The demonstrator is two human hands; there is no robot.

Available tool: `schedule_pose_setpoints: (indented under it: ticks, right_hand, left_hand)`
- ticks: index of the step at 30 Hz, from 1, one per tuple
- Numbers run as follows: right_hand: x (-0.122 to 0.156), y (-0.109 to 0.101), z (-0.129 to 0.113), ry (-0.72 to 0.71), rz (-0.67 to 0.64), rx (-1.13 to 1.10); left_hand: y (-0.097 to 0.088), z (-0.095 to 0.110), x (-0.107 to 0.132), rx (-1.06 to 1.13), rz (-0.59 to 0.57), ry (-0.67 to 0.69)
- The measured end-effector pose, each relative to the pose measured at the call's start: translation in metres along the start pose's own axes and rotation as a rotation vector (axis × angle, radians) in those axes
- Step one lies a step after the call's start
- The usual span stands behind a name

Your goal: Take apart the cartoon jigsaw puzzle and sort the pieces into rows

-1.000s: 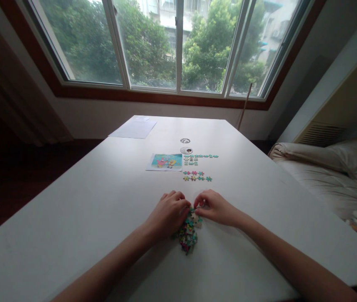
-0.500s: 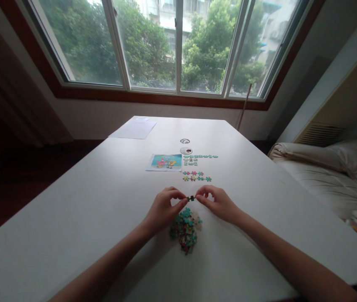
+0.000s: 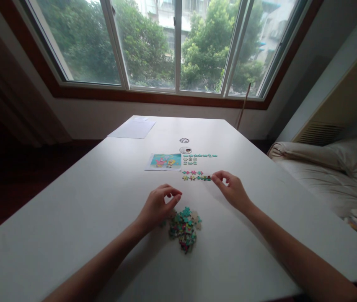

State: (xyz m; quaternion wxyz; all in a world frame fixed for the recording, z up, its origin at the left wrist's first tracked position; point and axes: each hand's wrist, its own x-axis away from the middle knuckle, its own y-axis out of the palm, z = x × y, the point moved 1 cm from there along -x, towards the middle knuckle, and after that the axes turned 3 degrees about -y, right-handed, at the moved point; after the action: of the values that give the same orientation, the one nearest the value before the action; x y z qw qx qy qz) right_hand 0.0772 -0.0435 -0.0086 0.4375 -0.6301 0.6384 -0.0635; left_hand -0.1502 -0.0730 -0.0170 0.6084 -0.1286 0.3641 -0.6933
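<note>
A heap of small jigsaw pieces [image 3: 183,226] lies on the white table [image 3: 87,209] in front of me. My left hand [image 3: 157,205] hovers just left of the heap, fingers curled with thumb and forefinger close together and nothing visible in them. My right hand [image 3: 231,188] reaches forward and pinches a small dark puzzle piece [image 3: 208,178] at the right end of a short row of sorted pieces [image 3: 194,178]. Further rows of pieces [image 3: 199,156] lie beyond it, beside a printed picture card [image 3: 165,161].
Two small round objects [image 3: 185,149] sit behind the card. A sheet of paper [image 3: 133,128] lies at the far left corner of the table. A large window [image 3: 178,46] is behind, and a cushioned sofa [image 3: 326,167] stands to the right.
My right hand has carried the small piece from between both hands forward to the row of sorted pieces. My left hand has let go and dropped back beside the heap.
</note>
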Motion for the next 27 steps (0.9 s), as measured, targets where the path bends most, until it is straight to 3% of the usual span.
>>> schedule_pose_setpoints:
  ticks: [6,13,19,27]
  right_hand:
    - [-0.010,-0.011,0.033,0.021,0.010,0.132]
    - [-0.012,-0.009,0.077,0.083,-0.151,0.354]
    - [-0.011,-0.003,0.073,-0.052,-0.121,0.342]
    - [-0.014,0.008,0.070,-0.031,-0.123,0.320]
  left_hand:
    - [-0.003,-0.008,-0.001,-0.054,0.019,-0.004]
    - [-0.003,-0.009,-0.002,-0.084,0.031,0.002]
    - [-0.003,-0.010,-0.002,-0.096,0.032,0.002]
    - [-0.003,-0.010,-0.002,-0.094,0.044,0.010]
